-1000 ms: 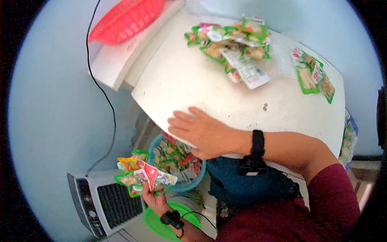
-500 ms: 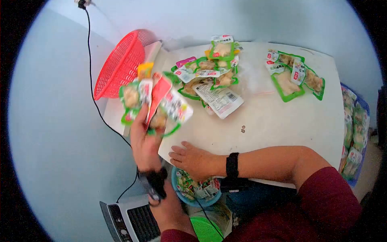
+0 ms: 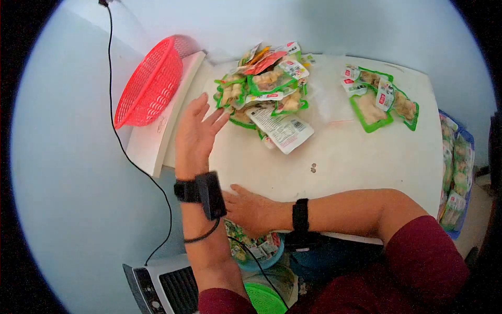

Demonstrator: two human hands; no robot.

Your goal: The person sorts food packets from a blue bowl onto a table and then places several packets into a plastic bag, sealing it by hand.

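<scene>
My left hand (image 3: 196, 135) is raised over the left part of the white table (image 3: 355, 162), fingers spread, holding nothing. Just beyond its fingertips lies a heap of green and red snack packets (image 3: 266, 83), with a white-backed packet (image 3: 282, 131) at the heap's near side. My right hand (image 3: 251, 209) rests flat on the table's near edge, palm down, empty. Below it a blue bowl (image 3: 259, 251) holds more packets. Both wrists wear black bands.
A red plastic basket (image 3: 149, 83) leans on a white board at the table's left. A second small group of packets (image 3: 381, 102) lies at the far right. A blue bin (image 3: 457, 167) of packets stands right of the table. A cable hangs down the wall. Green lid (image 3: 264, 299) below.
My left hand lifted a bunch of packets from beside the blue bowl up over the table and let them go onto the heap; it is now empty. My right hand stayed on the edge.
</scene>
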